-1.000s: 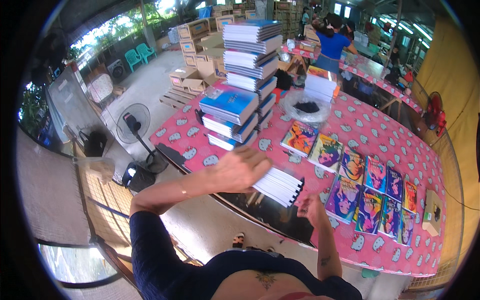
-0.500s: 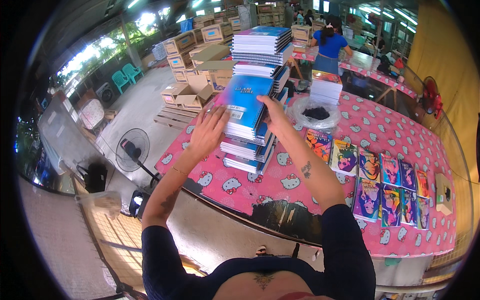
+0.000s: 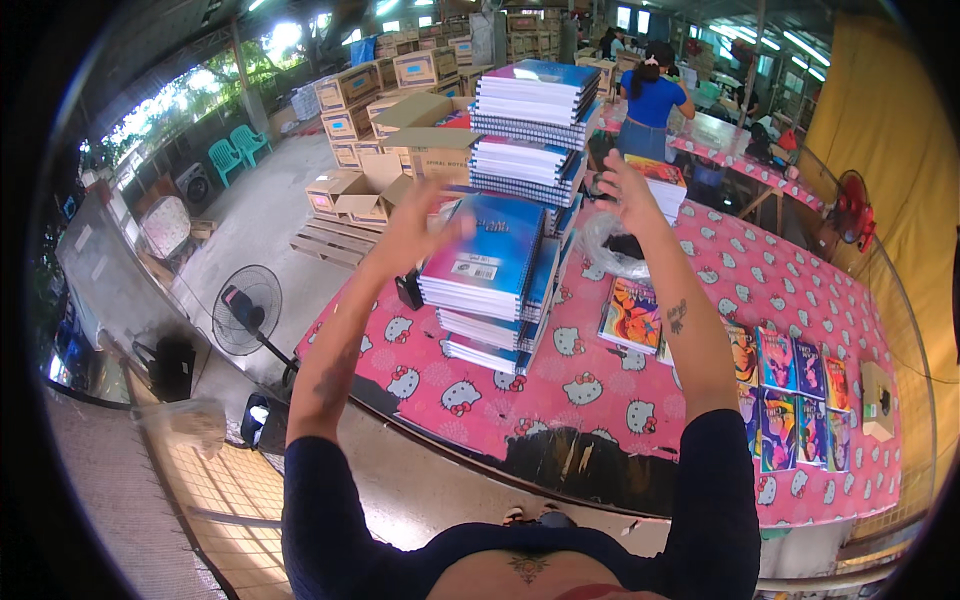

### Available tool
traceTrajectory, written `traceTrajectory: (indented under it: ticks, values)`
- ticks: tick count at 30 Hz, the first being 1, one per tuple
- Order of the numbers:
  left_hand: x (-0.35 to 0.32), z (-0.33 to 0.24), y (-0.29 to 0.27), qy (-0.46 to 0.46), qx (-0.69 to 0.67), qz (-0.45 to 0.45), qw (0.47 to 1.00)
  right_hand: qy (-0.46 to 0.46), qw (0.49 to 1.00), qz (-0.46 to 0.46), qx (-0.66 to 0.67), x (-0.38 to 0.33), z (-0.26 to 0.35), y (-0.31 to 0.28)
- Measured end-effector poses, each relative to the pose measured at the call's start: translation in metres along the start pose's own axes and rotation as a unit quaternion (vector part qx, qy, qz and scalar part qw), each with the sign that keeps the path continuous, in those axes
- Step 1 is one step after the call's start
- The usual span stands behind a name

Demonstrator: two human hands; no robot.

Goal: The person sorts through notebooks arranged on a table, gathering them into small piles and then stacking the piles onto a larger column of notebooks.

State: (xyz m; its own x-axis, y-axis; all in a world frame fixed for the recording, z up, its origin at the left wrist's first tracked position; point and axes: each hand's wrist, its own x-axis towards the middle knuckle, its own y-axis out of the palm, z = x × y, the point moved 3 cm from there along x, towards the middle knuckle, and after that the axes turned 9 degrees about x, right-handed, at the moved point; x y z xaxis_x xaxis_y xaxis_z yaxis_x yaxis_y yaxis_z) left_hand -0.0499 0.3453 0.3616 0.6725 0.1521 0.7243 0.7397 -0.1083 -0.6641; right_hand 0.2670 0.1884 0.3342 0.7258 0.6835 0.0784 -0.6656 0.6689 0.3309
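Note:
A stack of blue-and-purple spiral notebooks (image 3: 482, 245) stands on the pink table, its top cover facing up with a white label. Behind it rises a taller stack of spiral notebooks (image 3: 535, 95) with white page edges and black coils. My left hand (image 3: 415, 238), slightly blurred, is raised at the left side of the front stack, fingers spread and nothing in it. To the right of the stacks my right hand (image 3: 632, 195) is lifted, fingers apart and holding nothing. Behind that hand is another pile of books (image 3: 657, 180) with a colourful cover.
A clear plastic bag (image 3: 612, 248) with dark contents sits right of the stacks. Rows of colourful notebooks (image 3: 778, 430) lie on the table's (image 3: 590, 390) right half. A black floor fan (image 3: 245, 310) stands at left, open cartons (image 3: 375, 200) behind it. A person in blue (image 3: 655, 100) works farther back.
Both hands have come off the front notebook stack and moved up and apart. The view has shifted slightly.

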Motion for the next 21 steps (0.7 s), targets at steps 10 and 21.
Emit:
traceTrajectory:
  ticks: [10, 21]
  values:
    - [0.166, 0.120, 0.070, -0.414, -0.395, 0.036, 0.819, 0.035, 0.993, 0.021, 0.110, 0.082, 0.045, 0.059]
    - [0.153, 0.138, 0.082, -0.325, -0.522, -0.010, 0.789, 0.029, 0.998, 0.026, 0.059, 0.079, 0.043, 0.073]
